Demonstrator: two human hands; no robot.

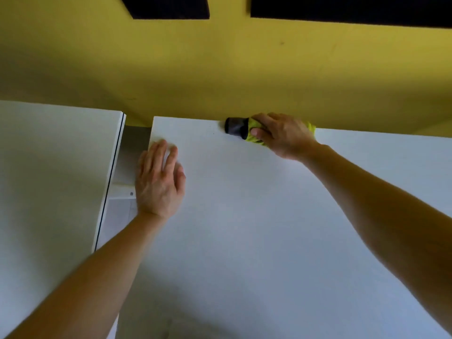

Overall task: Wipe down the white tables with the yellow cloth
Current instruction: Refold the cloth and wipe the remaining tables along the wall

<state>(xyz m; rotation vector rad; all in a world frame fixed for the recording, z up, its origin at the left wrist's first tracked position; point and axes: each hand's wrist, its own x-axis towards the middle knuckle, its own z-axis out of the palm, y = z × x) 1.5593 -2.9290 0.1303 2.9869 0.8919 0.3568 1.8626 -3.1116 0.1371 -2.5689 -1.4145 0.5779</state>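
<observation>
Cloth: bunched bright yellow fabric cloth [254, 138], lying at the far edge of the wide flat white table [269, 241], right against the wall line and under the right hand.
Dark end: dark grey rounded piece [235, 128] just left of the yellow bunch, touching it. Part of the cloth or a separate thing, cannot tell.
Right hand: right hand [285, 137] pressed on top of the cloth, fingers curled round it, thumb tip on the near side.
Left hand: left hand [159, 183] flat on the same table near its left edge, palm down, fingers straight and slightly apart, holding nothing.
Second table: another white tabletop [49, 167] on the left, set apart from the first by a narrow gap.
Backdrop: mustard-yellow wall [220, 69] behind both tables, with two black rectangular panels [168, 7] at the top.
</observation>
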